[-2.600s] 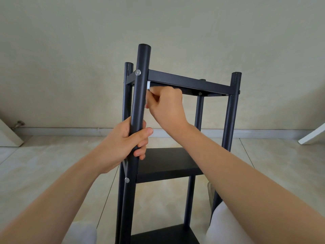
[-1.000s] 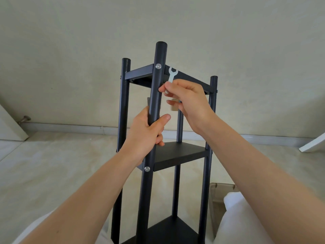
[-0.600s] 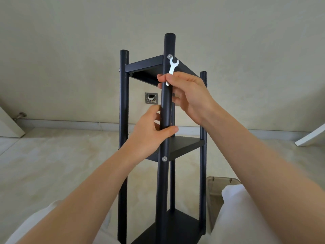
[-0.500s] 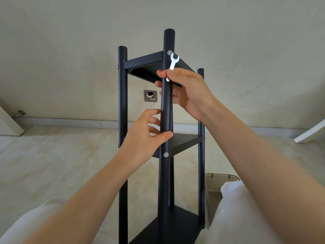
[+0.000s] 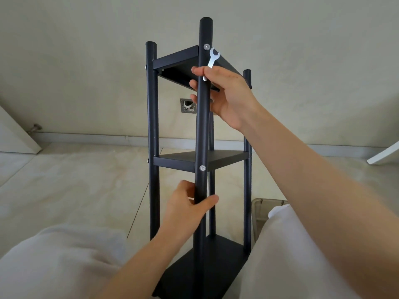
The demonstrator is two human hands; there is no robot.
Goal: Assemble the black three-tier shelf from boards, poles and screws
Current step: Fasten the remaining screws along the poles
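Nearest the camera, two knees in pale cloth (image 5: pixel 64 262) framed the foot of the shelf (image 5: pixel 200 160), which stood upright on the tiled floor (image 5: pixel 75 186) between them. A clear plastic box (image 5: pixel 262 212) sat on the floor just beside the shelf's right rear pole, partly hidden by the right knee and forearm.

The left hand (image 5: pixel 186 209) gripped the front pole (image 5: pixel 201 130) below the middle board (image 5: pixel 216 158), thumb across the pole's front and the other fingers curled behind it, mostly hidden. A silver screw (image 5: pixel 202 168) showed on that pole at the middle board's corner, just above the hand.

Higher up, the right hand (image 5: pixel 230 94) reached round the same pole under the top board (image 5: pixel 179 65). Its thumb and forefinger pinched a small flat wrench (image 5: pixel 212 61), whose open end pointed up, just beside a second screw (image 5: pixel 206 47) at the top board's corner and not on it. The remaining fingers (image 5: pixel 194 84) curved loosely behind the pole, which blocked the view of them.

Behind the shelf, a metal wall plate (image 5: pixel 188 106) sat above the skirting, a white panel (image 5: pixel 15 137) leaned at far left, and a white leg (image 5: pixel 384 155) showed at far right.
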